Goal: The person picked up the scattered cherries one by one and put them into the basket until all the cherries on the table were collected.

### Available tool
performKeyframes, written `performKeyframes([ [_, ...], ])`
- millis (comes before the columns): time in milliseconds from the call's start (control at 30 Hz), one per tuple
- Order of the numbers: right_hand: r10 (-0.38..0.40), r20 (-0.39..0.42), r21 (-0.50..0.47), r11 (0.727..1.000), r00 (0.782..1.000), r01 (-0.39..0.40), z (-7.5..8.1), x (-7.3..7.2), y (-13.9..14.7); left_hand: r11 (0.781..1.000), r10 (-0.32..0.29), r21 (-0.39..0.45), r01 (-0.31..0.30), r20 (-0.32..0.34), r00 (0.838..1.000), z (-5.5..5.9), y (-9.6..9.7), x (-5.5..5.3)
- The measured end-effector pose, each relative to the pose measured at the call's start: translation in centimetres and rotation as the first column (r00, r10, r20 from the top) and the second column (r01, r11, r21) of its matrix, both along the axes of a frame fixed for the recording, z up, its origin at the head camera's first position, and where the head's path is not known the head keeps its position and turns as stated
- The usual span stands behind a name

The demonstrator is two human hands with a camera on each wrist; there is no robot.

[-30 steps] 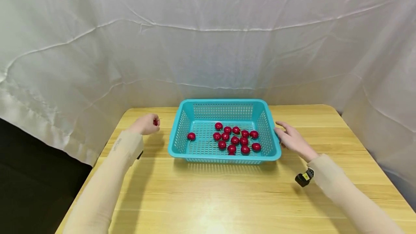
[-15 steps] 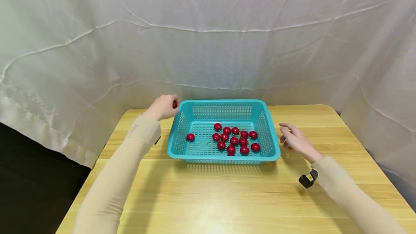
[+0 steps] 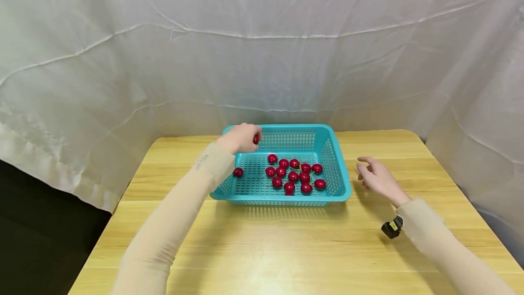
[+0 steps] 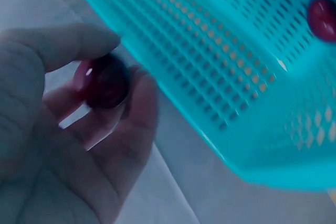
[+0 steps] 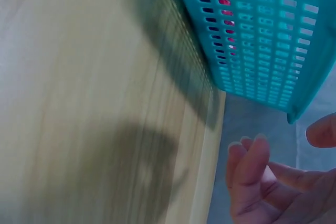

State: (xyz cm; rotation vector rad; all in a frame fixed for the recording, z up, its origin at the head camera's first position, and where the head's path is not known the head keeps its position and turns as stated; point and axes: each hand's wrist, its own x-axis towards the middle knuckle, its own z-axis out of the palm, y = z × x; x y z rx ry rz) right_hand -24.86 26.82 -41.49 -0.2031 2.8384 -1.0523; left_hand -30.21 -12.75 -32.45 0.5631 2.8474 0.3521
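Observation:
My left hand (image 3: 242, 138) pinches a dark red cherry (image 4: 102, 81) between thumb and fingers. In the head view that hand is over the back left part of a turquoise plastic basket (image 3: 341, 167). Several red cherries (image 3: 293, 176) lie in the basket, most bunched at the centre and right, some with green stems. One cherry (image 3: 238, 172) lies apart near the left wall. My right hand (image 3: 378, 179) is just outside the basket's right side, fingers loosely bent and holding nothing. In the right wrist view its thumb and fingers (image 5: 252, 169) are apart.
The basket stands on a light wooden table (image 3: 262, 245) near its back edge. Pale cloth (image 3: 262, 58) hangs behind and at the sides. A black area (image 3: 41, 231) shows at lower left. A small black camera (image 3: 392, 227) is strapped at the right wrist.
My left hand has moved right with the cherry, from beside the basket to over its back left. My right hand has drawn slightly away from the basket's right rim.

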Motion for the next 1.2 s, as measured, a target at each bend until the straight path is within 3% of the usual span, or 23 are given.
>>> performKeyframes([
  [167,0.002,-0.038,0.02,1.0,0.999,-0.002,-0.2,0.4,0.0,0.994,-0.068,-0.075,0.079,0.141,0.988,-0.9,2.5,0.8],
  [333,0.057,-0.017,-0.047,0.997,0.998,-0.058,-0.2,1.0,-0.4,0.983,-0.112,-0.118,0.14,0.214,0.97,-1.9,4.1,1.5],
  [600,0.137,0.094,-0.238,0.965,0.986,-0.111,0.2,1.7,-1.1,0.969,-0.106,-0.186,0.162,0.281,0.954,-3.5,5.6,1.6],
  [800,0.177,0.128,-0.274,0.952,0.976,-0.137,0.5,1.8,-1.4,0.973,-0.084,-0.178,0.148,0.323,0.943,-4.1,5.8,2.1],
  [1200,0.208,0.159,-0.27,0.949,0.965,-0.161,0.9,1.9,-2.0,0.963,-0.091,-0.213,0.164,0.317,0.944,-4.0,5.3,2.9],
])
